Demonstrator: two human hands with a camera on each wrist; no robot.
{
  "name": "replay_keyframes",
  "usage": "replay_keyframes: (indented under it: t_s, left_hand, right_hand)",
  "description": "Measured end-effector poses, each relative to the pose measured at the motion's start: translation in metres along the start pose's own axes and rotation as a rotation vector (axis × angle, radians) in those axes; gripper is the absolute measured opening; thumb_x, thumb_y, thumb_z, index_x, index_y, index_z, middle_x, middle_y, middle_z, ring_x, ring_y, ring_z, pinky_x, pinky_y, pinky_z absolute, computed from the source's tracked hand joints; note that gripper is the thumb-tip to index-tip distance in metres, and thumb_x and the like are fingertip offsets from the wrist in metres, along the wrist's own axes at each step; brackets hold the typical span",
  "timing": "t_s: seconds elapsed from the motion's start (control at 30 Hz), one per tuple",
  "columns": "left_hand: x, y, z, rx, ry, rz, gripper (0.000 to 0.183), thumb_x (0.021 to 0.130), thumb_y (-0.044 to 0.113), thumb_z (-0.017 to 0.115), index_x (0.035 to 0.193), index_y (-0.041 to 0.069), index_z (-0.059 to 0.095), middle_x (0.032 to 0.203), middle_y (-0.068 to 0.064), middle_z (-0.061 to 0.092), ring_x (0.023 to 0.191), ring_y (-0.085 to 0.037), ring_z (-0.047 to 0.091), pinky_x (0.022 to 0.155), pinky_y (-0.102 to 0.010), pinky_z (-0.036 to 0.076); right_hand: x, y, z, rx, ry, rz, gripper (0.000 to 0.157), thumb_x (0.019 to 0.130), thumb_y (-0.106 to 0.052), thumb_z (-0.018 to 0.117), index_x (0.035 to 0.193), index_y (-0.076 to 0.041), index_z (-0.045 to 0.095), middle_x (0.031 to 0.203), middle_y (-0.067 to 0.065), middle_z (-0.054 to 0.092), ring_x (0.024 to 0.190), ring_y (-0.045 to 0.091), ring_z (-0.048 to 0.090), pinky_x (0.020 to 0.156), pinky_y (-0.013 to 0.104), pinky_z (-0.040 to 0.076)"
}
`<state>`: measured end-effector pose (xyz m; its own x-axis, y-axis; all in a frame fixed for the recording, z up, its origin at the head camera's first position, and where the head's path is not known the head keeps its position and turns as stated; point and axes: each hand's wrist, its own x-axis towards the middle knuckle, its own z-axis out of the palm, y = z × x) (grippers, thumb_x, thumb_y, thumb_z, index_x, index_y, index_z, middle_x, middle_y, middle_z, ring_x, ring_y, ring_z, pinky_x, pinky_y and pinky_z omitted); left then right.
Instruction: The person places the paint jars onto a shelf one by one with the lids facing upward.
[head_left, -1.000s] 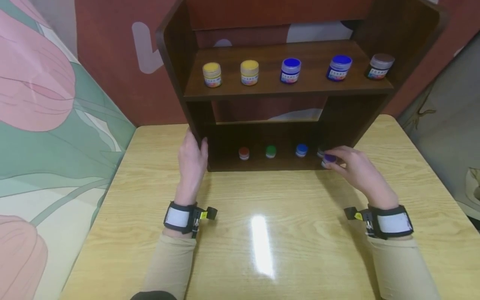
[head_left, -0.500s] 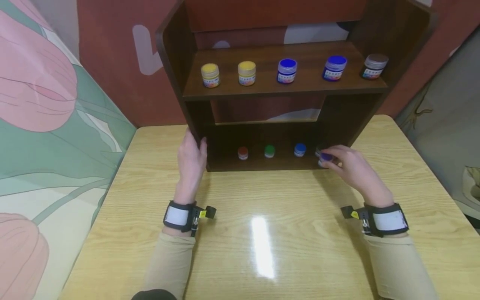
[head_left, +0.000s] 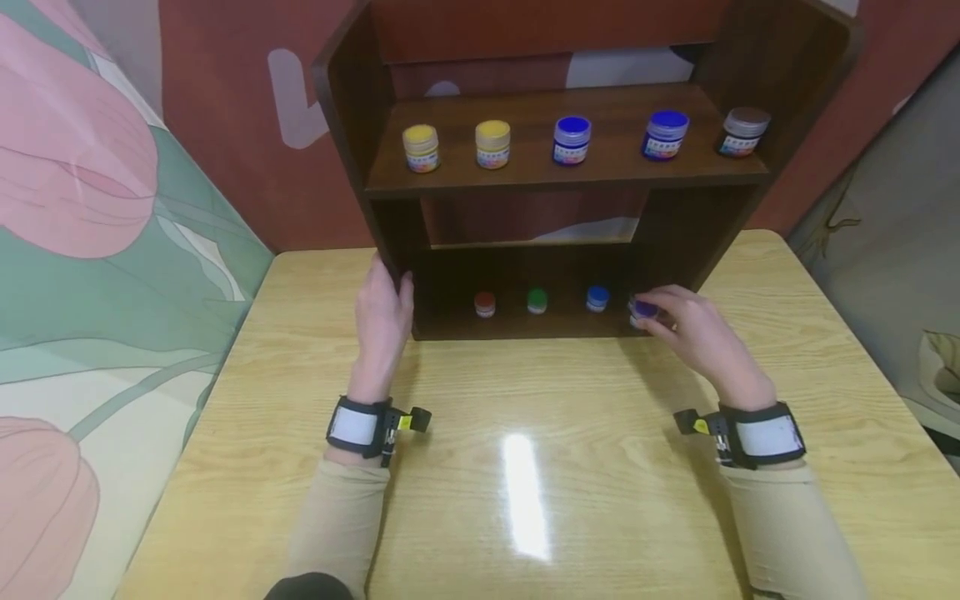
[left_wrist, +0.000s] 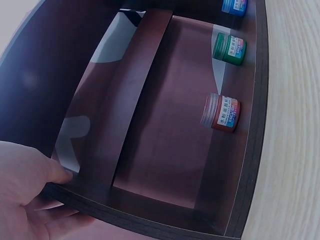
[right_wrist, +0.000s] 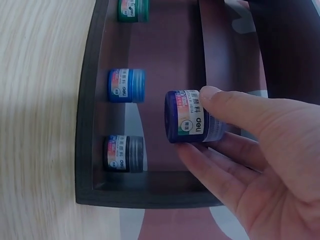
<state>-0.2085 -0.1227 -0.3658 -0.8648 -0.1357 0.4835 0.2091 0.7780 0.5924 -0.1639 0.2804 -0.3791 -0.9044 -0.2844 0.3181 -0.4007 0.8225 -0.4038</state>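
My right hand pinches a purple paint jar between thumb and fingers. In the right wrist view that jar hangs above the lower shelf board, apart from the jars standing there. A black jar and a blue jar stand nearest to it; in the head view the held jar mostly covers the black one. My left hand grips the left side panel of the dark wooden shelf, thumb at its front edge and fingers round the outside. Farther left on the lower board stand a green jar and a red jar.
The upper board bears a row of jars: two yellow, including a yellow jar, two dark blue, including a dark blue jar, and one brown-lidded jar. The shelf stands at the back of a light wooden table, before a patterned wall.
My right hand has moved slightly left and farther into the lower compartment with the purple jar, which covers more of the black jar. The left hand keeps its grip on the side panel.
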Motion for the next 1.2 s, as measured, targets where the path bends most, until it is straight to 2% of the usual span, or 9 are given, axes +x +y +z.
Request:
replay_keyframes:
  t_s: [0.37,0.7,0.93,1.2]
  left_hand:
    - [0.0,-0.002,0.002,-0.011,0.014,0.016,0.036,0.1,0.013,0.059,0.13,-0.005,0.051,0.118,-0.027,0.066,0.109,-0.042,0.066,0.091,-0.053,0.055]
    - [0.0,0.001,0.001,-0.026,0.012,0.001,0.037,0.1,0.014,0.059,0.131,-0.004,0.051,0.118,-0.027,0.066,0.108,-0.043,0.066,0.09,-0.054,0.055]
    - [0.001,0.0,0.001,-0.031,0.023,0.021,0.037,0.1,0.012,0.058,0.131,-0.005,0.051,0.119,-0.027,0.066,0.108,-0.043,0.066,0.09,-0.053,0.055]
    - [0.002,-0.001,0.002,-0.026,0.02,0.002,0.038,0.099,0.014,0.06,0.131,-0.004,0.052,0.119,-0.026,0.066,0.109,-0.044,0.066,0.09,-0.055,0.054]
  right_hand:
    - [0.01,-0.015,0.01,0.049,0.033,0.011,0.035,0.09,-0.015,0.074,0.12,0.001,0.069,0.119,0.022,0.066,0.093,0.035,0.072,0.079,0.05,0.059]
    - [0.023,-0.029,0.015,0.117,0.086,-0.025,0.034,0.091,-0.011,0.073,0.121,0.004,0.067,0.12,0.023,0.064,0.096,0.039,0.072,0.082,0.051,0.059]
    - [0.037,-0.041,0.022,0.179,0.055,-0.007,0.036,0.091,-0.011,0.072,0.124,0.004,0.065,0.121,0.023,0.065,0.097,0.038,0.072,0.083,0.049,0.06]
    - [0.053,-0.06,0.039,0.234,0.052,0.009,0.033,0.091,-0.014,0.072,0.12,0.001,0.066,0.116,0.02,0.068,0.097,0.036,0.072,0.085,0.048,0.06]
